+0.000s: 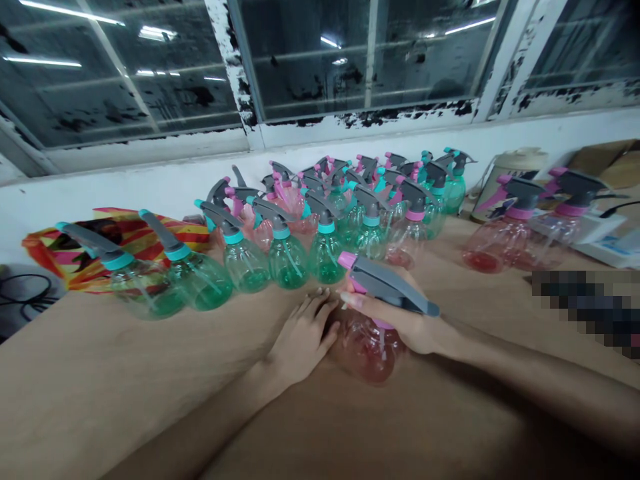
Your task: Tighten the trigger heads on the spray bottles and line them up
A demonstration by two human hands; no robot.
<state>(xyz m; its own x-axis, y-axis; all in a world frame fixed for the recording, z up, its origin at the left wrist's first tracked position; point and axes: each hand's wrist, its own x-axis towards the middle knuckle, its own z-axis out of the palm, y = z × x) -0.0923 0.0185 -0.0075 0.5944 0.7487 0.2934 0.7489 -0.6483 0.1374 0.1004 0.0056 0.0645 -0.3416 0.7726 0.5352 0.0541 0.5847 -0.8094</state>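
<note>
A pink spray bottle (373, 353) with a grey and pink trigger head stands close in front of me on the wooden table. My right hand (420, 327) is wrapped round its neck, just under the grey head, with the fingers at the pink trigger. Left of the bottle, my left hand (303, 340) lies flat on the tabletop, fingers stretched forward and thumb near the bottle's side. A green spray bottle (327, 257) stands just beyond the fingertips, in a row with several like it.
Many pink and green spray bottles crowd the table (210, 373) towards the wall. Two pink spray bottles (485, 250) stand at the right, before a pale jug (520, 163). A striped red and yellow bag (185, 233) lies at the left, near black cables (27, 290).
</note>
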